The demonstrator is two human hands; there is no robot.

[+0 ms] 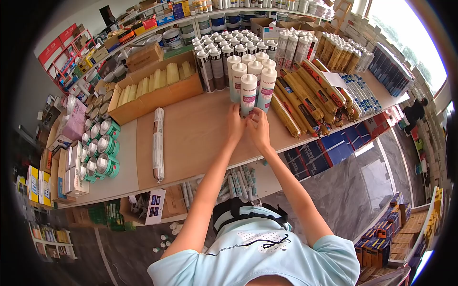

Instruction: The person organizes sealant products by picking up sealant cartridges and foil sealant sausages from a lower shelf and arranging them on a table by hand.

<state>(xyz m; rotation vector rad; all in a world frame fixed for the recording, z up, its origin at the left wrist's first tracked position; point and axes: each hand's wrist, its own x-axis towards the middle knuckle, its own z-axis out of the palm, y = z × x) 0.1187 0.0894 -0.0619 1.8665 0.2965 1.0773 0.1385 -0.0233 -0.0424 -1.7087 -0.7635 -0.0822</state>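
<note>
Both my hands are at the base of a white sealant cartridge (pixel 248 91) with a purple label, which stands upright at the front of a small cluster of similar cartridges (pixel 237 76). My left hand (pixel 235 125) closes on its lower left side. From the lower right, my right hand (pixel 259 127) grips the same base, and the fingertips of both hands nearly meet in front. The cluster rests on the brown tabletop (pixel 200 126). Behind it stand rows of sealant tubes with white caps (pixel 226 50).
Right of the cluster lie stacked foil sausage packs (pixel 305 100). A lone white sausage pack (pixel 158 143) lies to the left, near an open cardboard box (pixel 157 99) of pale yellow pieces and green cans (pixel 109 148). Blue boxes (pixel 312 157) sit below the table's right edge.
</note>
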